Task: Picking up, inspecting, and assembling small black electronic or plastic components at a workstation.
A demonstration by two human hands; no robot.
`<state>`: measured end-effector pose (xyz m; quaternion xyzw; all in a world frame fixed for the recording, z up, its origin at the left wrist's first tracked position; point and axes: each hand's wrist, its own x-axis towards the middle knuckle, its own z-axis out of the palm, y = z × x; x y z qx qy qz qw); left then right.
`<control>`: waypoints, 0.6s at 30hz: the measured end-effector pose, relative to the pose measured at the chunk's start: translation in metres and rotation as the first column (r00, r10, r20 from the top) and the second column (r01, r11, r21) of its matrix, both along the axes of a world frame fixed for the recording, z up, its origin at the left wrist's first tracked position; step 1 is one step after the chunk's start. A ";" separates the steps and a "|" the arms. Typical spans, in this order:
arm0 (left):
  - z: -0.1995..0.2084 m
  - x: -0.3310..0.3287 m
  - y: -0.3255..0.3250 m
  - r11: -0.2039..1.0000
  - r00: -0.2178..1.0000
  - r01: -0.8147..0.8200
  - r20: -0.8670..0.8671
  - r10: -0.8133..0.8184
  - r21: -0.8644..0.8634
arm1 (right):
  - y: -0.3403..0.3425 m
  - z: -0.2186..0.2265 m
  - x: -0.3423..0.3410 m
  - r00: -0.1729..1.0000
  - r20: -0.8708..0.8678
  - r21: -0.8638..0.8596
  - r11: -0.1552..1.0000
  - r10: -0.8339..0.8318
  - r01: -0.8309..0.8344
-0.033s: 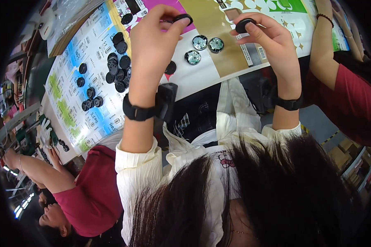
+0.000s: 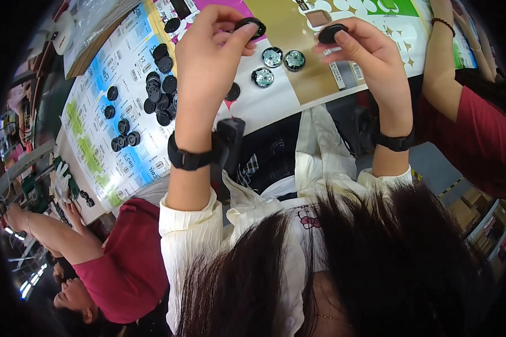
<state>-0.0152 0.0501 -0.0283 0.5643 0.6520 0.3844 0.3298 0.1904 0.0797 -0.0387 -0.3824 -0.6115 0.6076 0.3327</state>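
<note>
Above the tabletop's [image 2: 275,112] near edge, left hand [image 2: 208,53] fingers pinch a black ring [image 2: 251,24]; right hand [image 2: 371,56] fingers pinch a black disc [image 2: 331,32].

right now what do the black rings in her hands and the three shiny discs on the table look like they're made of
Black ring in the left hand and black ring in the right hand: probably moulded plastic or rubber, matte, dull, even black. The three shiny discs: likely metal or metallised plastic, with a silvery, mirror-like glint. None is certain from looks alone.

Worktable [image 2: 275,109] w/ colourful printed sheets [image 2: 104,106] (cardboard boxes [image 2: 475,205] by floor).
</note>
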 end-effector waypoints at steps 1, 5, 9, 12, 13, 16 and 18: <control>0.004 0.007 -0.002 1.000 0.989 0.007 0.149 -0.008 0.009 | -0.001 0.002 -0.001 0.993 -0.112 -0.087 0.996 0.023 -0.032; 0.018 0.027 -0.022 0.999 0.882 -0.019 0.471 0.000 0.034 | -0.010 0.025 -0.012 0.997 -0.023 0.119 0.991 0.068 -0.065; 0.017 0.031 -0.035 0.999 0.836 -0.024 0.549 0.002 0.033 | -0.021 0.058 -0.027 0.996 -0.091 -0.048 0.999 -0.023 0.019; 0.014 0.031 -0.041 0.999 0.849 0.021 0.527 -0.042 0.046 | -0.016 0.056 -0.023 1.000 0.000 0.032 0.999 0.022 -0.022; 0.015 0.032 -0.041 0.998 0.790 0.040 0.609 -0.067 0.057 | -0.016 0.057 -0.021 0.998 0.047 0.073 0.996 0.039 -0.043; 0.017 0.038 -0.043 0.993 0.642 0.083 0.758 -0.119 0.085 | -0.018 0.061 -0.016 0.994 0.110 0.183 0.983 0.001 -0.021; 0.016 0.040 -0.048 0.994 0.627 0.037 0.773 -0.100 0.098 | -0.020 0.061 -0.022 0.992 0.126 0.229 0.973 0.002 -0.031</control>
